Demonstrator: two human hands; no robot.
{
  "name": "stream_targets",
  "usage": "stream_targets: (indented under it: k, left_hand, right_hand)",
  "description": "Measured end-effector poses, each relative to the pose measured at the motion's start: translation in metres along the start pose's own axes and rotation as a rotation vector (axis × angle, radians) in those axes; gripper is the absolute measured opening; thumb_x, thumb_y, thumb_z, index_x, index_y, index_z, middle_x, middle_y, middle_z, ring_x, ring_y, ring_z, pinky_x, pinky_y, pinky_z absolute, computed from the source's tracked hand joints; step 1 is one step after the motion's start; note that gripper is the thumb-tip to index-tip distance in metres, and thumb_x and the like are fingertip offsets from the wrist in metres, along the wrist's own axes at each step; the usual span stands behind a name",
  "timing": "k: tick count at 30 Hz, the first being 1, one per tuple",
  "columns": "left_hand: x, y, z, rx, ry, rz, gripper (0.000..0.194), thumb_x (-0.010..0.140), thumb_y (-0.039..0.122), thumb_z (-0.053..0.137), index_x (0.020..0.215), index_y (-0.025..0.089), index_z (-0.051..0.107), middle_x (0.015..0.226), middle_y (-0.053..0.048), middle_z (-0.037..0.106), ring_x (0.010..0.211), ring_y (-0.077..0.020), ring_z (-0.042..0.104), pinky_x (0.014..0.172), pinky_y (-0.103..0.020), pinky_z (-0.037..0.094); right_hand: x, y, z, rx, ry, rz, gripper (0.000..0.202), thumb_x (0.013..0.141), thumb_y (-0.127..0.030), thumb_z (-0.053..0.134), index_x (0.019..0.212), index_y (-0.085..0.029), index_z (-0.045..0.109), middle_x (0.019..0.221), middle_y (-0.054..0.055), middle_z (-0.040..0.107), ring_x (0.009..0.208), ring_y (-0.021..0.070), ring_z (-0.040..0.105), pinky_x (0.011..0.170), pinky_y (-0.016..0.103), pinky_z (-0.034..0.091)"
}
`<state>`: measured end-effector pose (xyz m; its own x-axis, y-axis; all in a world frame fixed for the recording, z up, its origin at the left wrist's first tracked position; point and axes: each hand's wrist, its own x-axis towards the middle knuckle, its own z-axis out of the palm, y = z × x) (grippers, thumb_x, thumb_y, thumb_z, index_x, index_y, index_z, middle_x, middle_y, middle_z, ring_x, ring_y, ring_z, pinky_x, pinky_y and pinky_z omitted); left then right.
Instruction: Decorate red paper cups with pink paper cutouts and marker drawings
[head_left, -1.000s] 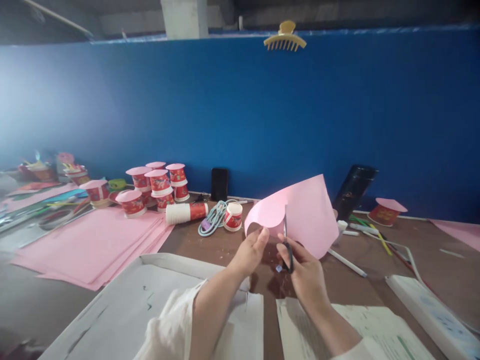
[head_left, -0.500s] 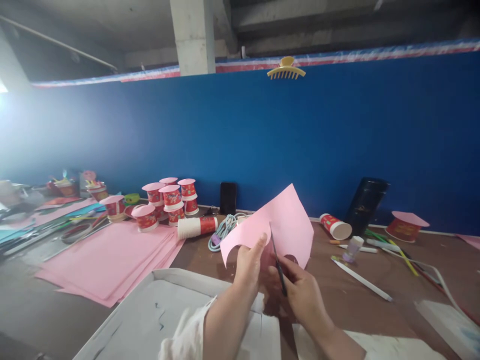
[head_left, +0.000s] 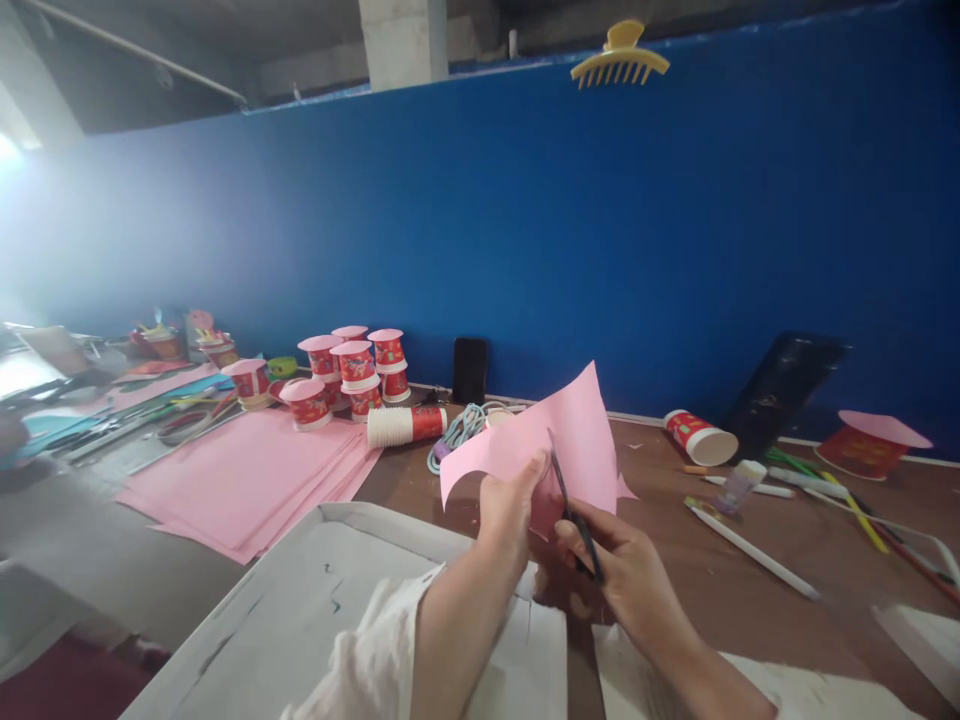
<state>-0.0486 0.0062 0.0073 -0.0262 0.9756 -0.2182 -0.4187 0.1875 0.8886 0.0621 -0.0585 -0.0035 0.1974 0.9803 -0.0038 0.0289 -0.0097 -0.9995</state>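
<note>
- Centrally, the pink sheet (head_left: 517, 440) is held up over the brown table (head_left: 697, 590), its peaked corner pointing upward at the far right and another corner hanging low at the left
- Its long axis slants from lower left to upper right, with a concave curved edge on the near left side
- The scissors (head_left: 559, 472) point far and slightly left, blades against the sheet, handles toward the near right
- The left hand (head_left: 510, 505) pinches the sheet at its near edge, thumb on top and pointing far, forearm coming in from the near side
- The right hand (head_left: 611, 550) is closed around the scissor handles, forearm reaching in from the near right, wrist angled leftward
- Left of the hands lies a stack of pink sheets (head_left: 247, 490), with pink-topped cups (head_left: 356, 370) beyond it; to the right lies a white pen (head_left: 754, 550)
</note>
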Motion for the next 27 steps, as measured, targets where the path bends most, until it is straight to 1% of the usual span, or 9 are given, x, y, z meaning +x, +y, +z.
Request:
stream_targets:
  k: [3,7,10,13,18,23,27]
  left_hand:
    - [-0.0036,0.0035,0.0028,-0.05,-0.022,-0.016,0.049,0.064,0.046,0.081,0.094,0.007,0.072,0.085,-0.013,0.074,0.069,-0.0221,0.07,0.063,-0.032,0.056]
    - [-0.0074,0.0083,0.0039,-0.016,0.003,-0.029,0.047,0.064,0.045,0.081,0.091,0.007,0.073,0.082,-0.012,0.073,0.07,-0.0224,0.07,0.068,-0.033,0.057]
    - [-0.0083,0.01,0.0037,-0.01,0.003,-0.014,0.045,0.064,0.042,0.081,0.092,0.008,0.073,0.084,-0.012,0.073,0.075,-0.0229,0.07,0.074,-0.035,0.057]
    - [-0.0079,0.0097,0.0037,-0.01,0.011,-0.006,0.042,0.066,0.041,0.08,0.093,0.009,0.072,0.087,-0.013,0.074,0.08,-0.0241,0.071,0.079,-0.036,0.056]
    - [-0.0042,0.0059,0.0035,0.021,0.022,-0.002,0.047,0.064,0.046,0.08,0.091,0.008,0.073,0.085,-0.014,0.074,0.083,-0.0276,0.071,0.08,-0.04,0.056]
    - [-0.0032,0.0069,0.0036,-0.015,0.009,0.031,0.045,0.063,0.041,0.083,0.092,0.008,0.075,0.095,-0.015,0.075,0.091,-0.0282,0.07,0.085,-0.038,0.054]
    - [-0.0018,0.0066,0.0028,-0.009,0.012,0.011,0.046,0.062,0.041,0.083,0.091,0.007,0.074,0.095,-0.017,0.075,0.091,-0.0298,0.07,0.086,-0.04,0.054]
  right_hand:
    - [-0.0009,-0.0046,-0.0018,-0.003,-0.011,0.015,0.056,0.067,-0.052,0.079,0.11,-0.016,0.076,0.06,-0.001,0.058,0.057,0.0125,0.047,0.054,0.026,0.041]
    - [-0.002,-0.0097,-0.0022,-0.009,-0.001,0.034,0.063,0.064,-0.055,0.079,0.111,-0.014,0.076,0.059,0.0,0.059,0.057,0.0139,0.05,0.054,0.027,0.041]
    - [-0.0026,-0.0101,-0.0017,-0.016,0.008,0.032,0.063,0.062,-0.057,0.079,0.11,-0.015,0.077,0.059,0.0,0.06,0.057,0.0144,0.051,0.054,0.027,0.042]
    - [-0.0034,-0.0084,-0.0014,-0.009,0.001,0.016,0.061,0.065,-0.056,0.078,0.11,-0.015,0.077,0.058,0.0,0.059,0.056,0.0139,0.05,0.053,0.026,0.041]
    - [-0.0049,-0.0082,-0.0014,-0.015,0.004,0.011,0.062,0.067,-0.057,0.076,0.112,-0.014,0.075,0.057,0.0,0.058,0.055,0.0132,0.049,0.052,0.025,0.04]
    - [-0.0049,-0.0089,-0.0019,-0.049,0.024,0.016,0.062,0.066,-0.059,0.075,0.11,-0.016,0.076,0.056,0.0,0.057,0.054,0.0136,0.048,0.05,0.026,0.04]
    - [-0.0044,-0.0061,-0.0032,-0.06,0.029,0.02,0.062,0.067,-0.058,0.076,0.112,-0.015,0.075,0.058,0.0,0.058,0.056,0.0141,0.049,0.051,0.025,0.04]
